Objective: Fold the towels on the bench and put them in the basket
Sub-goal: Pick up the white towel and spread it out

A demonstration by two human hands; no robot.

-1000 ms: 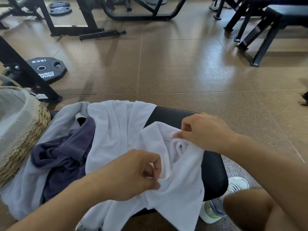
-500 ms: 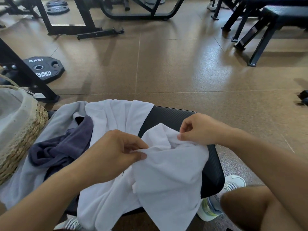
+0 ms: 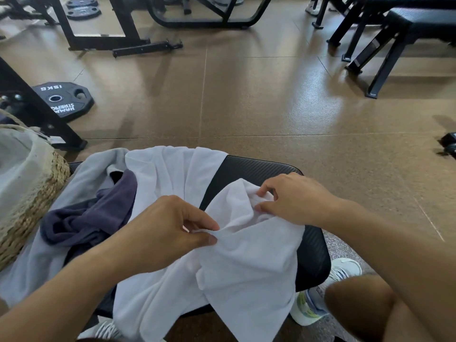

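A small white towel (image 3: 249, 257) lies crumpled on the black padded bench (image 3: 246, 171), hanging over its near edge. My left hand (image 3: 167, 233) pinches a fold of it between thumb and fingers. My right hand (image 3: 296, 198) pinches its bunched far edge. Under it spreads a larger white towel (image 3: 170, 176). A dark purple towel (image 3: 88, 218) and a pale grey towel (image 3: 81, 178) lie heaped to the left. The woven basket (image 3: 32, 201) with a pale liner stands at the far left.
A 15 kg weight plate (image 3: 61, 99) lies on the brown floor beside a black rack leg (image 3: 37, 112). More black benches (image 3: 394, 28) and frames stand at the back. My knee (image 3: 357, 304) and white shoes (image 3: 328, 292) are near the bench's right end.
My left hand rose from a low fistful of the towel to pinch a fold higher and further right. My right hand kept hold of the far edge, its fingers spreading slightly.
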